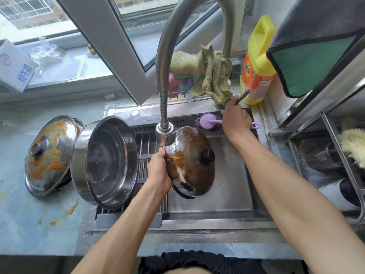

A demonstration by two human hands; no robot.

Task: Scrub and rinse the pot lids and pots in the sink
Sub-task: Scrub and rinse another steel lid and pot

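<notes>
My left fingers (158, 167) grip the dirty lid (192, 163) under the tap (165, 133) mid-frame; right fingers (234, 115) clutch the tap handle (242, 96) for water.

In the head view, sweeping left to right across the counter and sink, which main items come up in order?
Stained lid on the counter → tilted steel pot → left hand → dirty lid held under the faucet → right hand on the tap lever → yellow detergent bottle.
</notes>
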